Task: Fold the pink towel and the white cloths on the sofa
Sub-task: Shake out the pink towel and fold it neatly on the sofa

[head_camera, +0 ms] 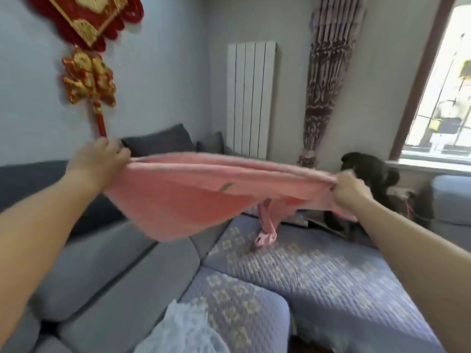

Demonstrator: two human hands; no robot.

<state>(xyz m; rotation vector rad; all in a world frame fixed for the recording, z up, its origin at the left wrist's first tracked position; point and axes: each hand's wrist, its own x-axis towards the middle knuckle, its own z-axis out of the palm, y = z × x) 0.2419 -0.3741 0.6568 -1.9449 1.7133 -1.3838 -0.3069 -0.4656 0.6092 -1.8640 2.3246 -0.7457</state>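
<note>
I hold the pink towel (pixel 193 197) stretched in the air above the sofa (pixel 318 273). My left hand (pixel 98 163) grips its left corner and my right hand (pixel 350 191) grips its right end, bunched. The towel sags in the middle and billows toward me. A thin pink strip (pixel 266 229) hangs from under it down to the quilted seat cover. A white, sheer cloth (pixel 183 329) lies crumpled on the seat at the bottom edge of the view, partly cut off.
Grey back cushions (pixel 107 271) run along the left. A dark cushion (pixel 160 142) leans at the corner. A black animal (pixel 374 179) stands at the sofa's far right. Behind are a white radiator (pixel 251 98), a tied curtain (pixel 328 80), a window and a red wall ornament (pixel 88 59).
</note>
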